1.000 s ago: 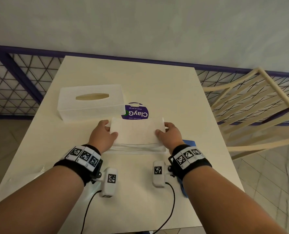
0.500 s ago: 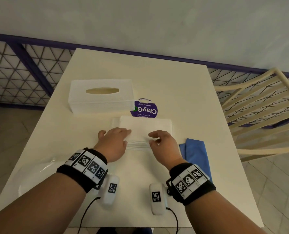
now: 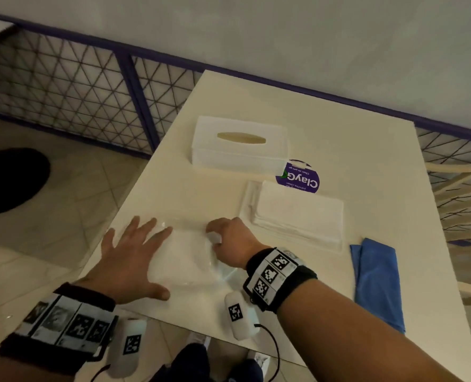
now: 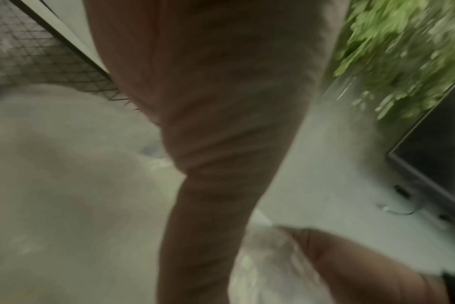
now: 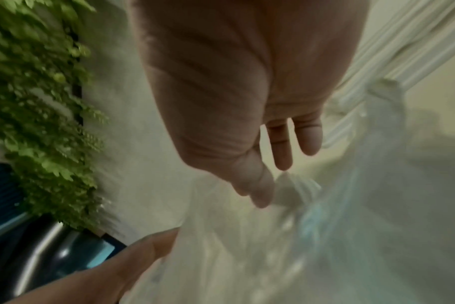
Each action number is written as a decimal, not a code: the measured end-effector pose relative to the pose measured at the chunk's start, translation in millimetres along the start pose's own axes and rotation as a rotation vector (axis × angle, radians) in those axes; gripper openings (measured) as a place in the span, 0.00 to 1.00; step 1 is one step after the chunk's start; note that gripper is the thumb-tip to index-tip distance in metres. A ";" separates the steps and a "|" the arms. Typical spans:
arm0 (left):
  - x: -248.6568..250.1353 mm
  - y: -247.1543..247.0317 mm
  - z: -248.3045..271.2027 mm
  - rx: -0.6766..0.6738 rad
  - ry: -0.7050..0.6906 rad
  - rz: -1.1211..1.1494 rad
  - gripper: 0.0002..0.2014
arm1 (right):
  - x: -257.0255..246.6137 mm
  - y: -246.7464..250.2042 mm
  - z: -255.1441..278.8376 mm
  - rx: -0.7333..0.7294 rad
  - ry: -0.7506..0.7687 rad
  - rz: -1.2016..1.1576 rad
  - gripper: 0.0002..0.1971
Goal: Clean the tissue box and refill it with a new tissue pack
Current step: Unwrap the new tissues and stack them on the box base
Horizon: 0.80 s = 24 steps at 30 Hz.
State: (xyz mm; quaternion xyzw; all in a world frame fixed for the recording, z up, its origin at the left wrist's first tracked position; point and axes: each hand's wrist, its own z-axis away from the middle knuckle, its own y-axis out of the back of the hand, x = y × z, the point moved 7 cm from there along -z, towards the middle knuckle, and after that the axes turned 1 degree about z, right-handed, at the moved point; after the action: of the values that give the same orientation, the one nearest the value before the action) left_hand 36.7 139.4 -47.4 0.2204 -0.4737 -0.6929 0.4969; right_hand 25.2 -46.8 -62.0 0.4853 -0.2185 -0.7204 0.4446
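The white tissue box (image 3: 240, 144) stands shut at the back of the table (image 3: 366, 150), slot up. In front of it to the right lies a bare stack of white tissues (image 3: 297, 213), with a purple ClayGo label (image 3: 297, 177) behind it. A crumpled clear plastic wrapper (image 3: 187, 260) lies near the table's front left edge. My left hand (image 3: 135, 255) lies flat on the wrapper's left side with fingers spread. My right hand (image 3: 223, 238) has curled fingers pinching the wrapper's right edge. In the right wrist view the thumb (image 5: 257, 185) meets a fold of the wrapper (image 5: 247, 257).
A folded blue cloth (image 3: 377, 279) lies at the table's front right. A cream slatted chair (image 3: 465, 188) stands to the right. A purple-framed mesh fence (image 3: 91, 86) runs behind and to the left. Tiled floor (image 3: 63, 216) lies beyond the table's left edge.
Both hands have left the tissue stack and moved left and toward me, onto the plastic wrapper. My view has swung to the left, so the stack now sits to the right.
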 end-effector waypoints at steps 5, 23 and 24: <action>-6.6 -24.5 -0.8 0.035 -0.020 -0.010 0.62 | -10.6 -7.4 -16.6 -0.076 -0.052 0.296 0.22; -12.8 -38.0 2.3 0.104 0.031 0.070 0.61 | -3.0 -0.4 -10.7 0.067 -0.242 -0.354 0.22; -13.6 -37.6 3.2 0.111 0.028 0.073 0.60 | 0.8 3.8 -8.7 0.131 -0.282 -0.452 0.24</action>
State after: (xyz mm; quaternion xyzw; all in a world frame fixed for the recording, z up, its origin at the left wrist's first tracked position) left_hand 21.8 155.2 -81.2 0.2398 -0.5119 -0.6439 0.5156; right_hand 34.6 -48.5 -63.3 0.4444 -0.2105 -0.8461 0.2057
